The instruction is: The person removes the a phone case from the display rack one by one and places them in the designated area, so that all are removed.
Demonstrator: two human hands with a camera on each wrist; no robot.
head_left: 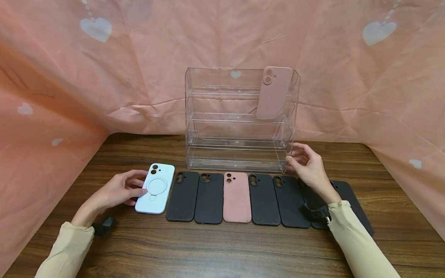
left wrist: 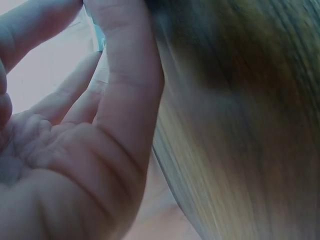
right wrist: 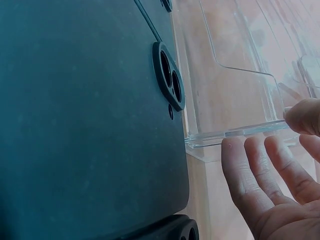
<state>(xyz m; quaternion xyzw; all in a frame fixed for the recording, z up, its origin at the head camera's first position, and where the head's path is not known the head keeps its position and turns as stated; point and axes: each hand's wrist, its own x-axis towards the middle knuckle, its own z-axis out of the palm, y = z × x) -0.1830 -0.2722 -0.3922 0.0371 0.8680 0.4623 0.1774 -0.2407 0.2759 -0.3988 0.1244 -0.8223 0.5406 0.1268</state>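
Observation:
My left hand [head_left: 119,188] pinches the left edge of a white phone case [head_left: 153,200] with a ring on its back, at the left end of a row on the table. In the left wrist view the curled fingers [left wrist: 131,65] hide most of that case. My right hand [head_left: 309,164] touches the lower right side of a clear tiered acrylic rack [head_left: 236,166]. The right wrist view shows its fingers [right wrist: 250,185] fairly straight against the clear side panel. A pink phone case [head_left: 274,94] leans upright in the rack's upper right.
Along the rack's front lie several black phone cases [head_left: 182,197] and a pink phone case [head_left: 237,199]. My right forearm hangs over the black cases at the right end, partly hiding them. Pink heart-printed cloth [head_left: 156,46] surrounds the wooden table [head_left: 208,251].

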